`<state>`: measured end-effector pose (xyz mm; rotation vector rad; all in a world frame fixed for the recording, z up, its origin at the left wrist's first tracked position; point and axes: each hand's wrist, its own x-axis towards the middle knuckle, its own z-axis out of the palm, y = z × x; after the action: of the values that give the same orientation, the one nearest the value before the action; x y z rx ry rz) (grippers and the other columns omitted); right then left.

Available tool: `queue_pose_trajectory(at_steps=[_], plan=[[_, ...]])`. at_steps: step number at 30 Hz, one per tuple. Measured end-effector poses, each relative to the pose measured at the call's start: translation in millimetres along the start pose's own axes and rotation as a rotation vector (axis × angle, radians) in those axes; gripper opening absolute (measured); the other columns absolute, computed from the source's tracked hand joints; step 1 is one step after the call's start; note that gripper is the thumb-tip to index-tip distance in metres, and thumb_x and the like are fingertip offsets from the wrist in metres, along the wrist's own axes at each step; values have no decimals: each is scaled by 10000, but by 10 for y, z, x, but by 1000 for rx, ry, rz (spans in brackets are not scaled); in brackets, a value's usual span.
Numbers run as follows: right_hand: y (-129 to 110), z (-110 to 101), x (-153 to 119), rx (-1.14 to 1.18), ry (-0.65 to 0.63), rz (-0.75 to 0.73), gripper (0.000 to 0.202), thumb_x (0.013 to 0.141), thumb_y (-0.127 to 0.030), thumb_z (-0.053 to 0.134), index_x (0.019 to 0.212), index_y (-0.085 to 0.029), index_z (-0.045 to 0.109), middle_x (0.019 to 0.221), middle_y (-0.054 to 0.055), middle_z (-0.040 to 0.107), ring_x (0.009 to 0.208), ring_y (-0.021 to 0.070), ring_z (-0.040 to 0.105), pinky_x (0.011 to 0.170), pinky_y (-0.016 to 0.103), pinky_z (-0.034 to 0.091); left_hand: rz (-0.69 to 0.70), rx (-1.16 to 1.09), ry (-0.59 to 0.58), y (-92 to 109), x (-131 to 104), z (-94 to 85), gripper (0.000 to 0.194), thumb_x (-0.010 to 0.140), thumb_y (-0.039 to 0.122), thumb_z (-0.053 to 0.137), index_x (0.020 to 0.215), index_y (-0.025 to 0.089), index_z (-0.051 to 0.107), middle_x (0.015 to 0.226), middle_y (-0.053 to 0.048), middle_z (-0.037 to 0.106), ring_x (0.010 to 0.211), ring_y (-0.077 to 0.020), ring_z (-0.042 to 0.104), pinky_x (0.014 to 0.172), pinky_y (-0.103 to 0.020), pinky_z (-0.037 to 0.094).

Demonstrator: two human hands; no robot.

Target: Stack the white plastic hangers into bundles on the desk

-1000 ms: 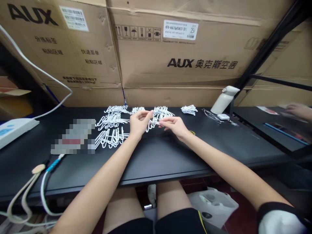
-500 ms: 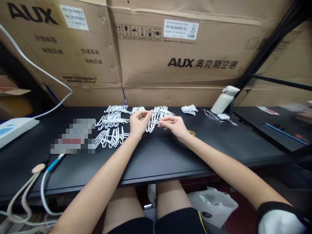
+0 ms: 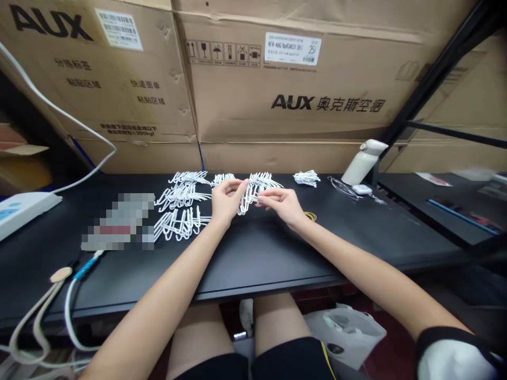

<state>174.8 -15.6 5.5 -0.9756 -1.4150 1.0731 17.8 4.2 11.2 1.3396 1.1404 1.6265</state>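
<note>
White wire hooks (image 3: 244, 206) stand out between my two hands, their curved ends pointing down. My left hand (image 3: 226, 203) is closed on them from the left, thumb and forefinger pinched near their top. From the right, my right hand (image 3: 282, 205) pinches the straight ends of the hooks with thumb and fingertips. Just behind, a row of similar hooks (image 3: 264, 180) lies on the black table (image 3: 269, 258); my fingers partly hide where it meets the held ones. Several more rows of hooks (image 3: 184, 224) lie left of my left hand, and a smaller bundle (image 3: 307, 178) lies at the back right.
Yellow rubber bands (image 3: 311, 216) lie beside my right wrist. A white bottle (image 3: 364, 161), glasses (image 3: 343, 187) and a small white case (image 3: 361, 190) stand at the back right. On the left are a blurred-out flat object (image 3: 122, 219), a power strip (image 3: 27, 208) and cables. Cardboard boxes (image 3: 237, 116) wall the back.
</note>
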Motion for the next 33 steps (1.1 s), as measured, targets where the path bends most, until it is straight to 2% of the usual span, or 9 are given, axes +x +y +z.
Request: queue_pose_trajectory(at_steps=[5,10,14,20,27,33], plan=[[15,19,-30,-2,-12,-97,282,670,-375,773,791,-130,704,727,76,742,707,235,734,527,248,528,17,-31,-32,-15,-5,7,258,684,386,740,761,149,673,813,-74,721,739,-175,671,582,-238,512],[11,26,-35,55,-25,-62,343,624,-409,796,782,-125,689,735,77,740,688,232,732,541,268,574,-19,-10,-113,-42,-2,5,290,711,435,721,769,152,696,794,-77,732,747,-202,692,673,-289,531],[12,12,-36,29,-69,-55,326,655,-409,778,793,-126,693,756,83,741,726,235,734,570,276,586,-41,-18,-176,-51,-3,2,299,709,444,730,755,149,708,782,-87,743,777,-220,705,726,-305,542],[10,7,-46,6,-103,-66,342,682,-435,754,836,-133,705,859,100,746,769,236,734,595,290,592,-55,-62,-180,-46,-2,-4,318,681,451,751,783,151,721,807,-89,744,739,-216,703,652,-301,562],[-7,-18,-14,48,-181,36,338,688,-417,755,831,-115,710,787,96,744,686,213,729,551,254,574,-25,-34,-169,-18,-7,-6,313,685,441,746,748,136,716,792,-87,735,729,-217,702,615,-288,568],[15,-22,-32,12,-222,28,319,687,-417,758,778,-117,693,763,82,736,610,178,713,513,225,555,13,-29,-203,-6,-30,-3,302,698,437,734,732,140,698,768,-71,725,662,-220,705,560,-296,572]])
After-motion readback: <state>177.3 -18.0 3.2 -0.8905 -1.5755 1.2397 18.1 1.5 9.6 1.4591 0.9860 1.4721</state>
